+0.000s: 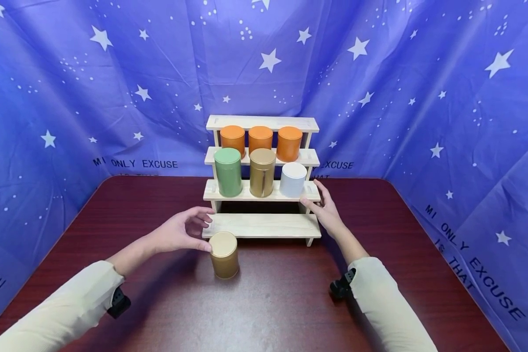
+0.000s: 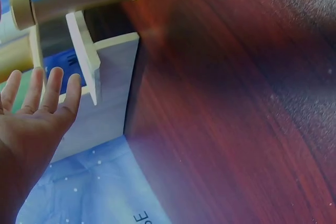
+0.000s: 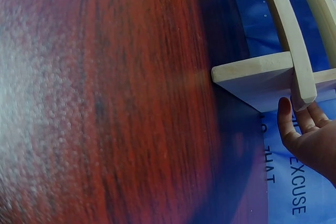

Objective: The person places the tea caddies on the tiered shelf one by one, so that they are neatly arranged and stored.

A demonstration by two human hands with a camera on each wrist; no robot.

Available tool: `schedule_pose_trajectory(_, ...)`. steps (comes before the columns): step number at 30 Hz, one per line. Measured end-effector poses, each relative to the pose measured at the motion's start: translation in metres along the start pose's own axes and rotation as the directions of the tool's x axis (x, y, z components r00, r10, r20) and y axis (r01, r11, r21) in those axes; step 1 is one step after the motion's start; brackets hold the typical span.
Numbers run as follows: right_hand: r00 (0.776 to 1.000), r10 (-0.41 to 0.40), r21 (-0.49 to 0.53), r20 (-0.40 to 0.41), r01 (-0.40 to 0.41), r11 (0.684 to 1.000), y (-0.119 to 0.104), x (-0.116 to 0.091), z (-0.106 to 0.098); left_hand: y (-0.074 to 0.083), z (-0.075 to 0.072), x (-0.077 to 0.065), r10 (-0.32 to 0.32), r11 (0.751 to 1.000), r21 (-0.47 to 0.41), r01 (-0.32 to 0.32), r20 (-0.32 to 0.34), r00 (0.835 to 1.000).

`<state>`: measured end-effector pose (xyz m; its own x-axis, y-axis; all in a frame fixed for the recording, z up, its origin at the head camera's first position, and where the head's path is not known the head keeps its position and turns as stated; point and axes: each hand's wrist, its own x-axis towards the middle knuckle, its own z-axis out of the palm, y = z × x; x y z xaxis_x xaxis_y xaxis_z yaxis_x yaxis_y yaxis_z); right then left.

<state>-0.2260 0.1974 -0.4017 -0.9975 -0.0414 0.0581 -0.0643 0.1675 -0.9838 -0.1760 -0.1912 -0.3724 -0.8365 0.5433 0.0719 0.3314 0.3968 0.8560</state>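
Observation:
A short gold tin point(image 1: 224, 259) stands upright on the table, before the left part of a wooden step shelf point(image 1: 264, 226). My left hand point(image 1: 187, 232) is at its left, thumb tip at the lid's edge and the other fingers spread apart behind it. In the left wrist view, the fingers point(image 2: 51, 95) reach out straight, apart from one another. My right hand point(image 1: 330, 210) holds the right end of the shelf's second step, thumb in front and fingers behind. On that step, a white tin point(image 1: 293, 180) stands close to the right thumb.
Beside the white tin stand a taller gold tin point(image 1: 262, 173) and a green tin point(image 1: 228, 173). Three orange tins point(image 1: 289, 144) line the step above. A blue star-patterned curtain point(image 1: 264, 88) hangs behind and around the dark red table point(image 1: 281, 303).

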Motion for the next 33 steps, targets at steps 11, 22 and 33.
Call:
schedule_pose_trajectory(11,1.0,0.0,0.004,-0.001,0.0,1.0,0.0,-0.001,0.0,-0.003,0.012,-0.003,0.008,0.999,-0.032,-0.006,0.073,0.997)
schedule_pose_trajectory(22,1.0,-0.018,0.021,0.01,0.018,1.0,0.005,0.001,-0.001,-0.007,0.022,-0.004,0.011,0.994,-0.105,0.001,0.118,0.993)
schedule_pose_trajectory(33,1.0,-0.018,0.024,0.003,0.018,1.0,0.013,0.006,-0.003,-0.012,0.036,-0.001,0.04,0.992,-0.129,-0.019,0.162,0.986)
